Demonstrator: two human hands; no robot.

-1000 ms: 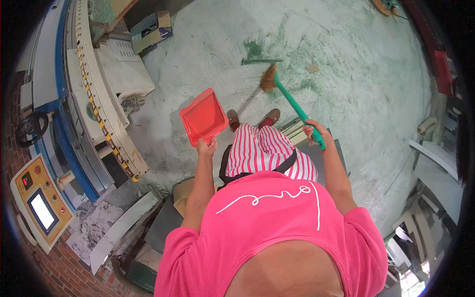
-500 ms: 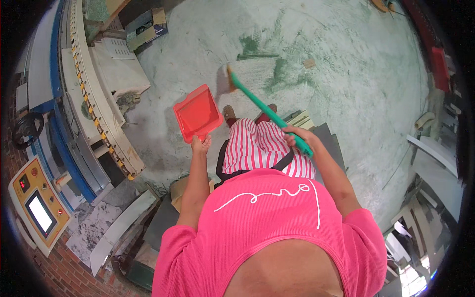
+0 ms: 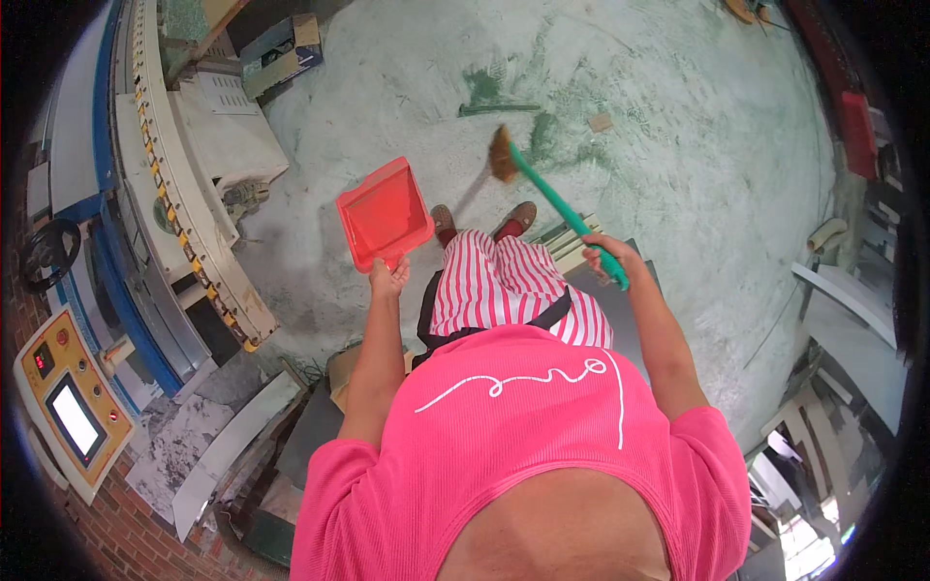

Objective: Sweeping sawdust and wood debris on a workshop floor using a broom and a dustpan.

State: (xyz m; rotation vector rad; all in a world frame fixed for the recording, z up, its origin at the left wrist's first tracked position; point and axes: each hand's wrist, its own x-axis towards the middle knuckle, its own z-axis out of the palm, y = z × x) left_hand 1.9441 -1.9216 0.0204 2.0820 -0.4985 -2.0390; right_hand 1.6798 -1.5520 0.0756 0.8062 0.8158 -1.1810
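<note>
Head view: concrete floor [image 3: 678, 174] spans the frame, big machine [image 3: 165, 213] along its left edge. My left hand [image 3: 389, 279] grips the red dustpan [image 3: 385, 213] raised above the floor; my right hand [image 3: 608, 259] is closed around the green-handled brush [image 3: 552, 194], bristles up.

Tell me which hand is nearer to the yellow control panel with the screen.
Left. The left hand, gripping the red dustpan, is on the side of the yellow control panel, which is at the far left. The right hand, holding the green broom, is farther right.
</note>
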